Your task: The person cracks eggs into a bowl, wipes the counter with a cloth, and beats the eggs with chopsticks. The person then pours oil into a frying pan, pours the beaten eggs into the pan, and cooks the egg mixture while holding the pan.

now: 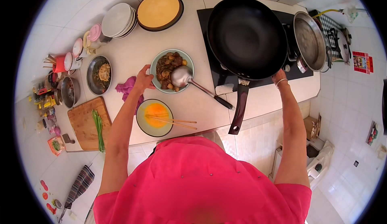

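Bowl, pale green, holds brown stew; left fingers spread at its rim, hold unclear, fingers of right hand hidden.

We are seeing a black wok near the off-white tabletop's right edge, brown food in a pale green bowl. Green stalks are lining a brown board at the front left corner; our shirt is showing pink-red.

A kitchen is shown: a wok is set on a stove, while a board with greens, stacked plates and a bowl of stew are laid out on a counter against a tiled wall.
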A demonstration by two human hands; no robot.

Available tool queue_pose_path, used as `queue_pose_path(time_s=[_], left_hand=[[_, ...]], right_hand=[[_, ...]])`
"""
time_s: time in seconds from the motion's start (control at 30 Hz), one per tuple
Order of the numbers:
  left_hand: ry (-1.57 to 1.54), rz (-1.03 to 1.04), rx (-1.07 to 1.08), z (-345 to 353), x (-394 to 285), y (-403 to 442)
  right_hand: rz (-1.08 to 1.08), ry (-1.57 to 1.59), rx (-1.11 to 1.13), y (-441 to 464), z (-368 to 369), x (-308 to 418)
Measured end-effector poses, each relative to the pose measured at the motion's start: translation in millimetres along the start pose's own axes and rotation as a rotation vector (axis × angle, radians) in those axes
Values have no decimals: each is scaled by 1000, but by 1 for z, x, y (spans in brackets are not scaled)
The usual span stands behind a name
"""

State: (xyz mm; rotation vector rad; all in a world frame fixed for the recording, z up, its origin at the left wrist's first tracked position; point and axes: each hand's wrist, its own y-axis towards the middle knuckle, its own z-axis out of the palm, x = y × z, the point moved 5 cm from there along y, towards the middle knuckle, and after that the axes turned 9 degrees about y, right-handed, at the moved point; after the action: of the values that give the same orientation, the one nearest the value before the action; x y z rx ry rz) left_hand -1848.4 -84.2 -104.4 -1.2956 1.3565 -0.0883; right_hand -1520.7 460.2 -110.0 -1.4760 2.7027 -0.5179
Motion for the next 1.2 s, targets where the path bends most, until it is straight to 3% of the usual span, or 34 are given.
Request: queue_pose_path(time_s=[0.2,0.3,0.33,0.37,0.43,0.5,0.57,0.6,0.63,0.73,0.97,1.07,1.17,1.2], left_hand=[[-24,-2,-23,-5,-1,-2],[-5,-5,-31,-9,0,0],[2,-7,-37,-12,2,1],[-20,-1,-31,-11,2,1],[-71,2,-56,-13,1,-1],[-60,17,-39,-17,6,0],[-8,-4,-61,-19,10,4],[-11,-19,-56,-19,8,3],[-14,-29,-48,-18,7,3],[-21,-19,-92,-18,9,5],[-48,-34,-87,-20,15,2],[-62,-46,-75,-25,19,-6],[-64,-39,-91,-34,20,-17],[-65,-35,-98,-37,20,-22]], right_hand=[[-83,-39,64,-1,1,-5],[-306,-134,-41,-4,-3,2],[-165,-174,142,-1,2,-5],[-187,-313,248,-3,0,-1],[-472,-582,197,1,37,-34],[-638,-513,-36,8,66,-70],[-425,-374,144,9,52,-63],[-416,-334,160,11,52,-68],[-454,-254,74,11,50,-68],[-518,-362,126,15,55,-70],[-793,-576,-10,11,55,-65],[-461,-229,114,9,32,-47],[-237,-266,224,12,30,-49],[-268,-302,222,11,31,-51]])
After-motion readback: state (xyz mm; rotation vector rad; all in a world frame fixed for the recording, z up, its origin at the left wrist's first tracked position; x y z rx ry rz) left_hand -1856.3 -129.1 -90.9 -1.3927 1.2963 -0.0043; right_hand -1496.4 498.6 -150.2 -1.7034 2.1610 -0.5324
